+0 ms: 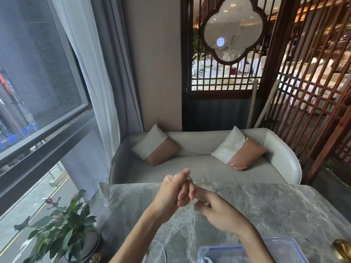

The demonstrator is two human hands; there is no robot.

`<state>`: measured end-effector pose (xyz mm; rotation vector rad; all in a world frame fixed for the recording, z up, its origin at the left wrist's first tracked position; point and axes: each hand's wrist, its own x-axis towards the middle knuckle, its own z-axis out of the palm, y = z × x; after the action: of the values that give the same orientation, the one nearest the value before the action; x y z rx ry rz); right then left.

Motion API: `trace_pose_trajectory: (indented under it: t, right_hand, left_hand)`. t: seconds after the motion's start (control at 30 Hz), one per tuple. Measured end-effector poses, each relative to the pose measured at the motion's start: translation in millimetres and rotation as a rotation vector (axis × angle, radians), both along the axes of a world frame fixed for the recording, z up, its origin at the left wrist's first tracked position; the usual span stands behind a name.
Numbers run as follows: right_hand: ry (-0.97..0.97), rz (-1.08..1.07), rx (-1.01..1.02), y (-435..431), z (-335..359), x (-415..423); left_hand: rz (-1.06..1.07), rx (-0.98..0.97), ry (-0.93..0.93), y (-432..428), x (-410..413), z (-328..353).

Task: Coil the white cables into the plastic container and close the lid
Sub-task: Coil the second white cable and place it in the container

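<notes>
On my feed the left hand [173, 192] sits at centre with its fingers curled, a loop of white cable [190, 180] wound over them; the right hand [220, 212] is just beside it at 4 o'clock, fingertips drawn together against the left fingers, though I cannot tell whether they pinch the strand; a thin length of the cable trails down toward 6 o'clock; the plastic container [218, 253] lies well apart from both hands at 5 o'clock, on the bottom edge, with white cable inside; its lid [286, 247] rests off, just to the right; all stand on the marble table [266, 205]; a glass vase [106, 194] at 9 o'clock, a plant [62, 230] at 8, a sofa [199, 164] at 12.
</notes>
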<state>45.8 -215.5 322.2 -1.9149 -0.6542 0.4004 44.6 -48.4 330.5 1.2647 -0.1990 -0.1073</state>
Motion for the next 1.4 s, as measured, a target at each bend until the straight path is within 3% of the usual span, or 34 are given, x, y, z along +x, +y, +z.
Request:
trace_pose_trajectory:
  t: [0.17, 0.3, 0.4, 0.5, 0.6, 1.03, 1.4]
  right_hand:
    - [0.022, -0.123, 0.038, -17, 12, 9]
    - [-0.094, 0.024, 0.099, -19, 24, 8]
    - [0.018, 0.148, 0.203, -9, 28, 4]
    - [0.090, 0.124, 0.382, -2, 30, -2]
    - [0.073, 0.074, 0.427, 0, 25, -3]
    - [0.033, -0.017, 0.512, 2, 8, -2]
    - [-0.135, -0.176, 0.614, 11, 1, -4]
  left_hand:
    - [-0.088, 0.178, 0.034, 1, -5, 8]
    - [-0.213, 0.322, -0.030, 2, -11, 12]
    - [-0.374, 0.306, -0.087, 3, -13, 15]
    - [-0.428, 0.245, -0.097, 6, -14, 21]
    - [-0.434, 0.215, -0.076, 7, -16, 24]
    - [-0.091, 0.377, 0.004, -8, -28, 34]
    - [0.208, 0.364, -0.008, -23, -31, 35]
